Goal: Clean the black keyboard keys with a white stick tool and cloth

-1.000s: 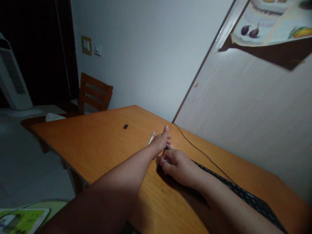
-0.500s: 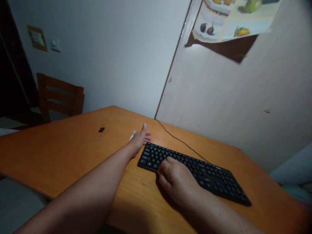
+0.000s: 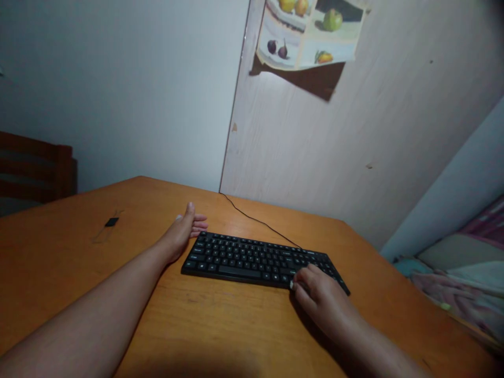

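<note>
The right hand has shifted along the black corded computer keyboard from its left end to its right end since half a second ago; its fingers rest curled on the rightmost keys, clamped on nothing. The left hand remains at the keyboard's left end, fingers extended and flat, touching that edge. The hands are now well apart. The view has swung right: the brown wooden chair now sits at the left frame edge.

Count: one keyboard, at frame centre on the orange wooden table; one thin black cable; one small black rectangular chip at left; one fruit poster at top centre.
</note>
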### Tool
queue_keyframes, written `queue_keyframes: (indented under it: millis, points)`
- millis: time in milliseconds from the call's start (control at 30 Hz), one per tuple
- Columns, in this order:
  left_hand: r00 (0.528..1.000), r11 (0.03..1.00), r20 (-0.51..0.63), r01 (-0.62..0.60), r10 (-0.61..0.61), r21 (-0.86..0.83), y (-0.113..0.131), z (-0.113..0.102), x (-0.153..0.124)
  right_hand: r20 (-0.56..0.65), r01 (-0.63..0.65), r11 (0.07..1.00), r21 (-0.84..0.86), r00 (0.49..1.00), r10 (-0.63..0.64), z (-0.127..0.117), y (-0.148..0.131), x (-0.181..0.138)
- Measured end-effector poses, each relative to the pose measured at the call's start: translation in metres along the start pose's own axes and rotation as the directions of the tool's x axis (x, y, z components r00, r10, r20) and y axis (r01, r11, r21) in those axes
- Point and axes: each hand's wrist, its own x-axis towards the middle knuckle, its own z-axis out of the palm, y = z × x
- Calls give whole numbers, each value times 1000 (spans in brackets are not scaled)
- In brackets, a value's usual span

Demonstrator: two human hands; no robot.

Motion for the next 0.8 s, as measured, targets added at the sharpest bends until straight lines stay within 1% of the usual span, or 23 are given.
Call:
queue_keyframes:
  millis: [267,467,600,700,800]
  points:
    - [1000,1000,-2,5,-5,17,4,2,-3,-61,-143,989,-26,988,141,-15,71,-28]
    - [1000,1000,-4,3,-3,12,3,0,-2,-142,-269,960,-77,956,256,-25,115,-43]
    - [1000,1000,1,-1,1,14,-1,-1,1,-154,-321,946,-30,937,313,-25,131,-46]
    - [1000,1000,3,-9,9,17,-3,-2,3,-135,-327,943,62,933,332,-23,134,-43]
    - [1000,1000,-1,-8,8,20,-3,-2,2,-135,-324,936,140,930,342,-22,137,-33]
